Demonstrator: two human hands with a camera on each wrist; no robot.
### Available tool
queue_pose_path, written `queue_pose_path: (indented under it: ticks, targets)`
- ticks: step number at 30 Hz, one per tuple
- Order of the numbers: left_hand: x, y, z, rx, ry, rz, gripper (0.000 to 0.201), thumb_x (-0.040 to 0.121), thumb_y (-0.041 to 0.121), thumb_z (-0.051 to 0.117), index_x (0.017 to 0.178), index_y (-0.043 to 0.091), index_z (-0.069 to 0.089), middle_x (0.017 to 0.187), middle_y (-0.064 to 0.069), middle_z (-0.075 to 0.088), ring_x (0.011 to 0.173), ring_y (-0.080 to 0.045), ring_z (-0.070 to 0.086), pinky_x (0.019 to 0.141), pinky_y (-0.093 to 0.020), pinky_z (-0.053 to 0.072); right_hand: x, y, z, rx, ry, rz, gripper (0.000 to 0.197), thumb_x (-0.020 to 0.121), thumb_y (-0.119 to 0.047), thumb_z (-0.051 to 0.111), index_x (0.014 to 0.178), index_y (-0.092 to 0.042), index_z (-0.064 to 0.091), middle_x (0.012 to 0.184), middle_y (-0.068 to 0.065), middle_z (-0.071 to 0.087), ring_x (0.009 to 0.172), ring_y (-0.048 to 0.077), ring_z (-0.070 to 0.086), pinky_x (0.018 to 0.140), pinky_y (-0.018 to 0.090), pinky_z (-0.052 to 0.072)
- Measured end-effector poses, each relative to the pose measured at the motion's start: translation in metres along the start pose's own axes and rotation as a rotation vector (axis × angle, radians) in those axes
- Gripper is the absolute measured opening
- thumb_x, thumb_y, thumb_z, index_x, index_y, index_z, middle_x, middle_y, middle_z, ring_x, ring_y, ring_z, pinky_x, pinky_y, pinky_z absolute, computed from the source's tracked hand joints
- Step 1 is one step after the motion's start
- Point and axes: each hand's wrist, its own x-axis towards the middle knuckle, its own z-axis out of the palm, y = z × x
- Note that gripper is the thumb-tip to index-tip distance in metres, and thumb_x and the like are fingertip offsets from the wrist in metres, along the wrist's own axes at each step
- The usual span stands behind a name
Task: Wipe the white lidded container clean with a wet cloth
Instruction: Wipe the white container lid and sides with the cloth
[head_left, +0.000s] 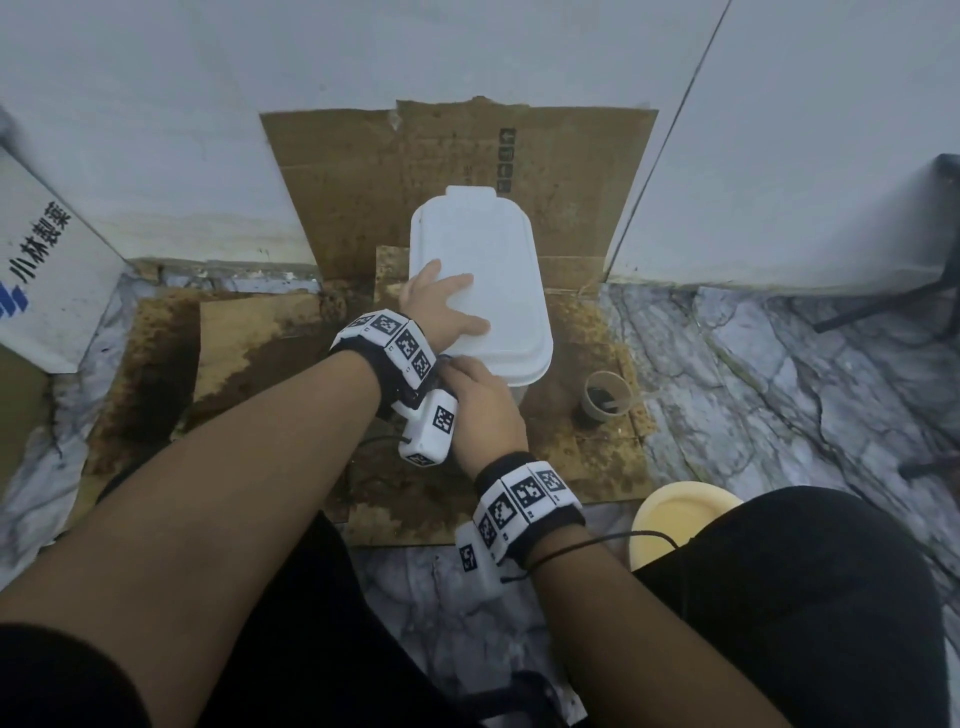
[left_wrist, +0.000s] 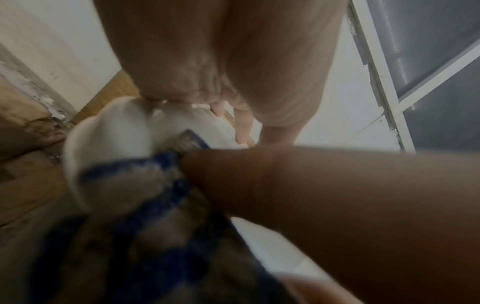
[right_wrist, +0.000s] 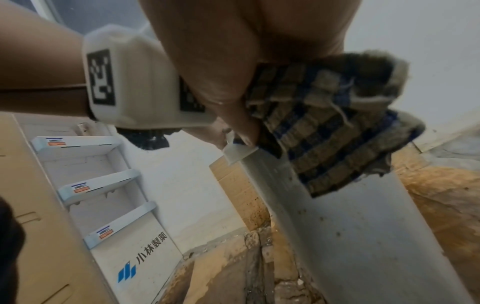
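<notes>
Bunched in the right hand (right_wrist: 233, 67), the checked blue-and-tan cloth (right_wrist: 332, 127) is gripped between curled fingers and thumb and pressed against the near side wall of the white lidded container (head_left: 483, 280), just under the lid's rim. From the head view that hand (head_left: 480, 410) sits at the container's near left corner, knuckles up, the cloth hidden beneath it. Spread flat on the lid, the left hand (head_left: 441, 306) rests with straight fingers pointing right, pressing down on the near left part of the top without curling around anything; the left wrist view shows its fingers (left_wrist: 242, 125) reaching over the lid's rounded edge, with the cloth (left_wrist: 145, 205) blurred below. Small dark specks dot the container's side wall (right_wrist: 363, 236) under the cloth. This container stands on stained brown cardboard (head_left: 587, 452) laid over a marbled floor (head_left: 779, 374), close to the far wall, its lid shut. To its right, on the cardboard, stands a small paper cup (head_left: 605, 397) with dark contents. A pale yellow bowl (head_left: 675, 514) sits near right, partly behind the person's knee, and a white printed box (head_left: 47, 270) leans at far left.
</notes>
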Motion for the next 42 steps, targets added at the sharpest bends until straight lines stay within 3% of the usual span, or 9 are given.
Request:
queue_pose_path:
  ticks: [2,5,9,13,19,27,32,39,42]
  targets:
    - [-0.002,-0.005,-0.007,-0.118,-0.010,0.015,0.066,0.082,0.027,0.073,0.142,0.026,0.045,0.160,0.002,0.017,0.146,-0.021,0.015,0.119,-0.042,0.017,0.001,0.004,0.000,0.020,-0.044,-0.148,0.037,0.091,-0.010,0.053,0.126,-0.019,0.063,0.130,-0.003,0.059,0.113,0.019,0.055,0.101,0.032,0.043]
    - [-0.012,-0.016,-0.016,-0.296,0.010,0.020,0.068,0.078,0.020,0.076,0.139,0.021,0.048,0.154,-0.001,0.033,0.139,-0.022,0.033,0.115,-0.040,0.029,-0.010,0.017,-0.008,0.116,0.009,-0.150,0.043,0.086,0.004,0.051,0.122,-0.013,0.066,0.122,0.005,0.064,0.111,0.020,0.055,0.098,0.019,0.035]
    - [-0.027,-0.037,-0.019,-0.363,0.086,-0.065,0.065,0.085,0.013,0.069,0.143,0.023,0.042,0.148,-0.003,0.041,0.135,-0.022,0.038,0.105,-0.034,0.034,-0.027,0.042,-0.016,0.545,0.296,0.274,0.041,0.091,-0.007,0.053,0.108,-0.043,0.063,0.098,0.002,0.067,0.080,0.022,0.066,0.077,0.039,0.059]
    - [-0.038,-0.043,-0.017,-0.625,-0.053,-0.275,0.068,0.086,-0.001,0.057,0.144,0.029,0.035,0.131,-0.005,0.051,0.117,-0.028,0.056,0.085,-0.043,0.056,-0.023,0.055,-0.034,0.659,0.533,0.497,0.032,0.091,-0.006,0.059,0.119,-0.020,0.063,0.102,-0.003,0.067,0.089,0.010,0.065,0.082,0.026,0.055]
    - [-0.040,-0.050,-0.017,-0.783,-0.131,-0.338,0.087,0.075,-0.024,0.047,0.145,0.028,0.039,0.130,-0.008,0.059,0.111,-0.031,0.063,0.086,-0.049,0.056,-0.016,0.046,-0.008,0.639,0.504,0.552,0.025,0.086,-0.011,0.065,0.105,-0.028,0.065,0.106,0.000,0.069,0.095,0.015,0.066,0.091,0.039,0.055]
    - [-0.041,-0.050,-0.018,-0.893,-0.138,-0.330,0.084,0.077,-0.027,0.039,0.146,0.020,0.038,0.133,-0.009,0.058,0.112,-0.029,0.061,0.081,-0.039,0.058,-0.023,0.015,0.016,0.541,0.462,0.394,0.032,0.087,-0.008,0.062,0.117,-0.018,0.068,0.120,-0.002,0.065,0.109,0.014,0.062,0.099,0.031,0.049]
    - [-0.040,-0.053,-0.018,-0.908,-0.131,-0.350,0.085,0.074,-0.025,0.036,0.146,0.020,0.039,0.130,-0.010,0.060,0.107,-0.029,0.065,0.078,-0.038,0.059,-0.020,0.000,0.025,0.442,0.346,0.285,0.037,0.087,0.000,0.059,0.121,-0.012,0.067,0.126,0.000,0.063,0.113,0.009,0.056,0.097,0.011,0.036]
    - [-0.045,-0.052,-0.020,-0.849,-0.154,-0.329,0.075,0.079,-0.016,0.035,0.140,0.027,0.046,0.118,-0.010,0.068,0.110,-0.032,0.064,0.098,-0.043,0.051,-0.014,-0.010,0.019,0.361,-0.034,0.219,0.046,0.087,-0.007,0.060,0.130,-0.023,0.060,0.128,0.000,0.063,0.116,0.017,0.058,0.104,0.033,0.044]
    - [-0.050,-0.048,-0.022,-0.859,-0.187,-0.309,0.063,0.083,-0.013,0.032,0.123,0.031,0.052,0.113,-0.007,0.068,0.100,-0.027,0.066,0.090,-0.036,0.054,-0.014,-0.011,-0.001,0.388,-0.002,0.237,0.040,0.087,-0.012,0.061,0.126,-0.023,0.064,0.121,-0.001,0.066,0.111,0.015,0.059,0.102,0.033,0.046]
